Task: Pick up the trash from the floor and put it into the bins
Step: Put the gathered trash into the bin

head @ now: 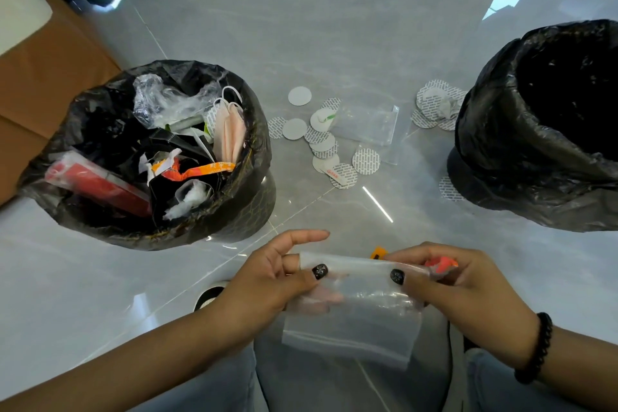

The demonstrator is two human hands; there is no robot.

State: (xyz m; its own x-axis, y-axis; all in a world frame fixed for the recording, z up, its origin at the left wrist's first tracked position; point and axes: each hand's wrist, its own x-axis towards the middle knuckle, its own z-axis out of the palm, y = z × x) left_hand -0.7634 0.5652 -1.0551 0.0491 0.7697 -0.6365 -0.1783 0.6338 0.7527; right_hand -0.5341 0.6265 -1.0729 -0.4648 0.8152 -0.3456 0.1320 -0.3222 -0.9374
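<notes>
A clear plastic zip bag [354,314] hangs between both hands, low in the middle of the view. My left hand [274,274] pinches its top left edge with thumb and fingers, the index finger pointing out straight. My right hand [468,281] pinches the top right edge and also holds a red-orange wrapper [441,266] in its curled fingers. The left bin [254,130], lined with a black bag, is filled with masks, wrappers and plastic. The right bin [491,130], also black-lined, looks dark and empty inside.
Several round white seal discs [329,140] and another clear bag [368,125] lie on the grey tiled floor between the bins. More discs [434,104] sit beside the right bin. A small yellow scrap [378,252] lies behind the held bag. A brown cabinet [43,77] stands at left.
</notes>
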